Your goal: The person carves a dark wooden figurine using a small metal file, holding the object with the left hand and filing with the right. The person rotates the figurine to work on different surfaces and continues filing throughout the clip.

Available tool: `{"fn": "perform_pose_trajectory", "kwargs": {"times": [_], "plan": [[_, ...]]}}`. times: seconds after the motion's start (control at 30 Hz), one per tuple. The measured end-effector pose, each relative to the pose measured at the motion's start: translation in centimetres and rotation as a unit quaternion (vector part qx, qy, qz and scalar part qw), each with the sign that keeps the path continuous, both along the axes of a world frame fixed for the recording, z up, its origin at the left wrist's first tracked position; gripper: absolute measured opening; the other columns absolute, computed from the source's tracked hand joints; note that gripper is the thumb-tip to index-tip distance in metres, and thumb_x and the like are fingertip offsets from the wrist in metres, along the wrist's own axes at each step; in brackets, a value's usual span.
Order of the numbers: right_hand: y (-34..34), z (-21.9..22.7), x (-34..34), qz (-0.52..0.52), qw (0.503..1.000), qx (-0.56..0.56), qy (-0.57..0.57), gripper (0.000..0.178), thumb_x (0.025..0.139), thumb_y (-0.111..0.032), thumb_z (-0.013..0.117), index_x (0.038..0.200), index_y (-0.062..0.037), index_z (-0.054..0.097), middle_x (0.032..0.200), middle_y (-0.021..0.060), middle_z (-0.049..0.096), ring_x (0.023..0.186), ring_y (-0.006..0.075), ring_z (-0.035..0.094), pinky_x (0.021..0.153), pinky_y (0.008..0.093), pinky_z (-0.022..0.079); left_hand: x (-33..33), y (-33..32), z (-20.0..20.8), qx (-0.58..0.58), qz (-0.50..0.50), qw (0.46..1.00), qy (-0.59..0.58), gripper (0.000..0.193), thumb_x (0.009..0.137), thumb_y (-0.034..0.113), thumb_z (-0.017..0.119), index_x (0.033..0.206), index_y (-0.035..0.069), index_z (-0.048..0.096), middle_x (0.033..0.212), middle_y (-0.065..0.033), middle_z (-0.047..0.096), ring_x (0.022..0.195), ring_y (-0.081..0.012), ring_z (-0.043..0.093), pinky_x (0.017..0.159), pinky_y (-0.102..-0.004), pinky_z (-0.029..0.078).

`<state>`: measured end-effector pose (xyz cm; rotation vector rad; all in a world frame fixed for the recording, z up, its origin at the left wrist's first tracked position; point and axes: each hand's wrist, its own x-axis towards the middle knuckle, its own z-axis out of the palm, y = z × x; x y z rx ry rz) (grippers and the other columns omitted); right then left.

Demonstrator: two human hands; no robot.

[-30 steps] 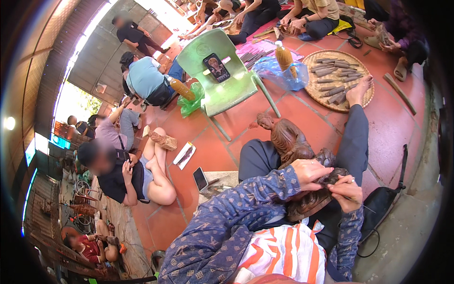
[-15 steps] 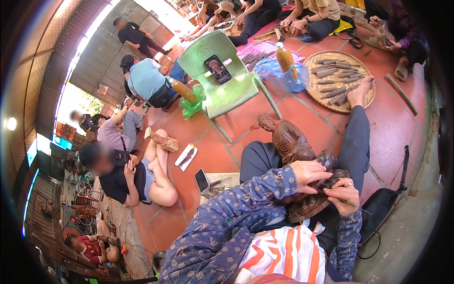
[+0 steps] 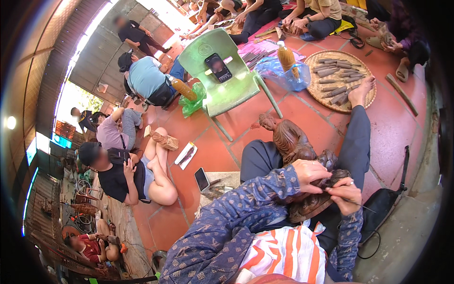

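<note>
A dark brown carved wooden statue (image 3: 289, 138) of a robed figure lies across my lap, its head pointing away from me and its wide carved base (image 3: 307, 209) toward my body. My left hand (image 3: 309, 176) is closed over the lower part of the carving, fingertips bent down onto the wood. Close beside it, my right hand (image 3: 346, 193), with a ring on one finger, pinches a thin dark carving tool (image 3: 365, 207). Its shaft sticks out behind that hand to the right. The tool's working tip is hidden by my fingers, which nearly meet.
Ahead stands a green plastic chair (image 3: 227, 90) with a phone (image 3: 218, 67) on it. A round woven tray (image 3: 309, 87) holds several chisels near my bare foot. Another phone (image 3: 202, 180) lies left of me. A black bag (image 3: 380, 208) rests at right. Several people sit around.
My right hand has turned slightly, and the tool's shaft now shows more plainly behind it. The left hand has shifted very little; the statue stays in place.
</note>
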<state>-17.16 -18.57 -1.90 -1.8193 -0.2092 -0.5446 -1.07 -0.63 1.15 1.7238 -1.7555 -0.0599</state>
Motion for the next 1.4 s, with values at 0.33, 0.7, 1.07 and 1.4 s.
{"fn": "perform_pose_trajectory", "kwargs": {"times": [0.33, 0.7, 1.07, 1.4], "plan": [[-0.3, -0.2, -0.2, -0.028, 0.999, 0.037, -0.014, 0.024, 0.07, -0.01, 0.078, 0.092, -0.0004, 0.075, 0.092, 0.0077, 0.074, 0.087, 0.0226, 0.06, 0.082, 0.0349, 0.047, -0.7, 0.1, 0.5, 0.05, 0.05, 0.997, 0.005, 0.049, 0.076, 0.029, 0.077, 0.115, 0.003, 0.065, 0.093, -0.0104, 0.069, 0.08, -0.0266, 0.067, 0.071, -0.0355, 0.054], [-2.3, -1.2, -0.2, -0.066, 0.996, 0.029, -0.05, 0.021, 0.077, 0.001, 0.072, 0.098, 0.0, 0.074, 0.096, 0.0113, 0.073, 0.092, 0.0233, 0.061, 0.085, 0.0357, 0.048, -1.5, -1.4, 0.1, 0.004, 0.171, 0.975, 0.143, 0.042, 0.076, 0.01, 0.08, 0.115, 0.002, 0.066, 0.086, -0.01, 0.072, 0.078, -0.016, 0.071, 0.074, -0.0273, 0.056], [-2.0, -1.2, -3.8, -0.104, 0.994, 0.016, -0.024, 0.025, 0.072, -0.009, 0.08, 0.097, -0.0067, 0.075, 0.089, 0.0035, 0.071, 0.092, 0.0207, 0.061, 0.094, 0.0393, 0.045, 1.9, 3.6, 1.2, -0.01, 0.088, 0.991, 0.105, 0.051, 0.068, 0.007, 0.083, 0.116, 0.0, 0.065, 0.117, -0.0175, 0.065, 0.114, -0.0328, 0.06, 0.099, -0.0406, 0.046], [0.2, -0.1, -0.9, -0.017, 0.973, -0.208, -0.094, 0.019, 0.074, -0.012, 0.076, 0.093, -0.0109, 0.073, 0.095, -0.0006, 0.07, 0.097, 0.0199, 0.063, 0.096, 0.0437, 0.046, -1.0, 1.0, 1.7, 0.129, 0.072, 0.989, -0.015, 0.077, 0.059, 0.019, 0.086, 0.13, 0.009, 0.059, 0.14, -0.0192, 0.047, 0.129, -0.0381, 0.047, 0.106, -0.044, 0.04]]}}
